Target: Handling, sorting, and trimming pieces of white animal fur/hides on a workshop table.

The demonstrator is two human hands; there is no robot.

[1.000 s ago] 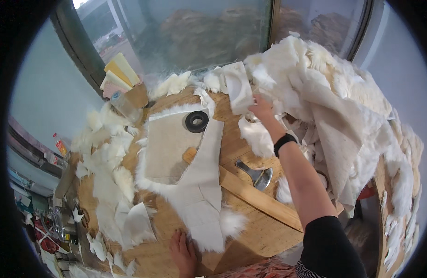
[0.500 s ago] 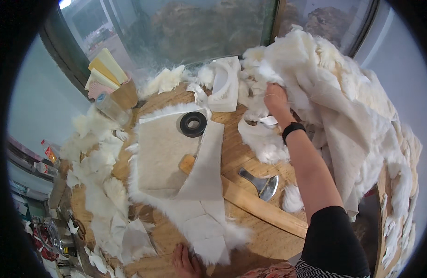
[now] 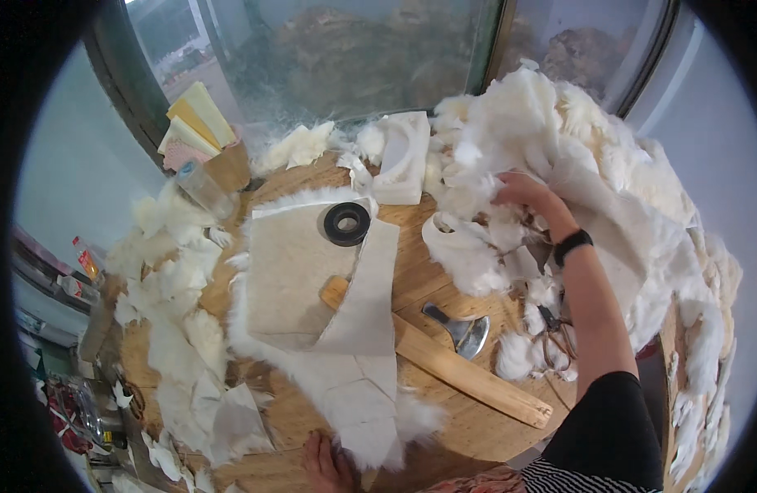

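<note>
My right hand point(image 3: 530, 194) reaches into the pile of white fur pelts point(image 3: 592, 123) at the far right. Its fingers are curled into white fur at the near edge of the pile, and the tips are partly hidden. My left hand point(image 3: 327, 464) lies on the table's front edge, fingers stretched out, beside the lower tip of a white fur piece. That fur piece point(image 3: 296, 255) lies skin side up in the middle, with a black tape roll point(image 3: 346, 224) on it. A wooden bar point(image 3: 469, 370) runs partly under it.
A curved-blade knife point(image 3: 465, 330) lies right of centre, with scissors point(image 3: 557, 338) among fur tufts beyond it. A white foam block point(image 3: 403, 160) stands at the back. Fur scraps point(image 3: 185, 329), a clear bottle point(image 3: 204, 191) and a cardboard box point(image 3: 229, 167) line the left side.
My right hand has moved right and slightly nearer, and the pelt edge beside it has shifted right. The scissors have come into sight. My left hand has stayed put.
</note>
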